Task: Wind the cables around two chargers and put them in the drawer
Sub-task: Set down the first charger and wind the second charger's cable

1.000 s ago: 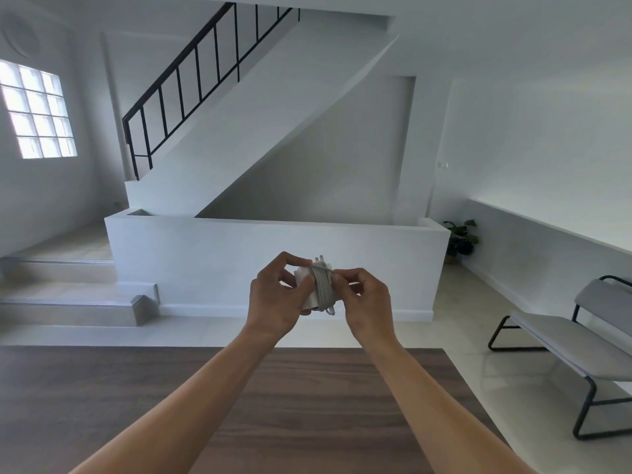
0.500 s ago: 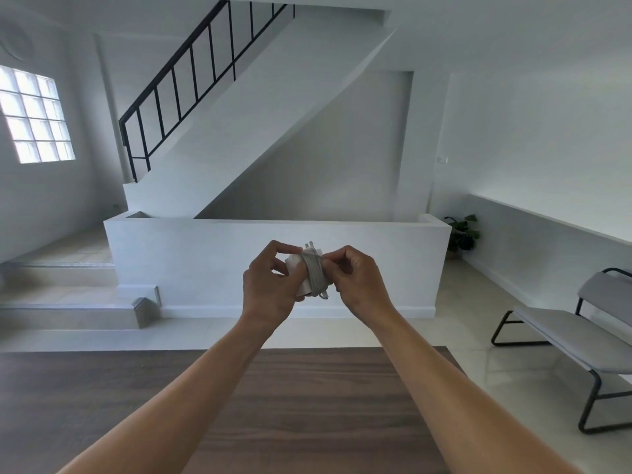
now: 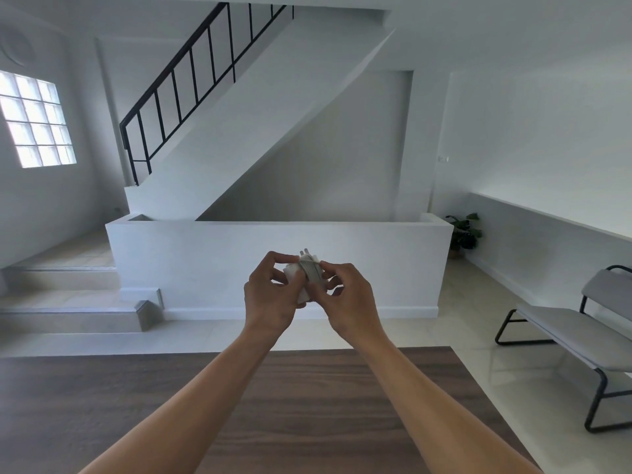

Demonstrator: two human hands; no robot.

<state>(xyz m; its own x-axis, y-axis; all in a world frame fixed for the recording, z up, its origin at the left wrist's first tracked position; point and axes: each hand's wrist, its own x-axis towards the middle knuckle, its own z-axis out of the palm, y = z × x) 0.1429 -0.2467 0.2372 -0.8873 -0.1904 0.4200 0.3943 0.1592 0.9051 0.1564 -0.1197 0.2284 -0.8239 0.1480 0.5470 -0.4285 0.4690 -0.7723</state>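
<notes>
Worktop (image 3: 85,405): I am looking down on dark wood grain filling the lower view. No drawer and no second charger are showing.
Left hand (image 3: 270,299): I am gripping the charger body from its left side, fingers (image 3: 280,258) curled round it, forefinger tip reaching the top edge.
Right hand (image 3: 352,302): its fingers (image 3: 333,268) are curled, thumb and forefinger pinching the wound turns on the right side.
Charger (image 3: 292,270): a white block I am holding in the air between both hands, raised above the worktop, prongs (image 3: 305,252) pointing up.
Cable (image 3: 313,271): pale turns are lying side by side round the body. I am judging the winding nearly finished.
Cable end: I cannot tell where it is lying; probably hidden under the right fingers.
Step in hand: I am judging this to be the last turn and tuck.
Doing it well: I am aiming to hold the body steady on the left, keep the cable taut on the right, lay the turn beside its neighbours, and wedge the end under a turn before loosening either pinch.
Risk: slack here is likely to let the coil spring open.
</notes>
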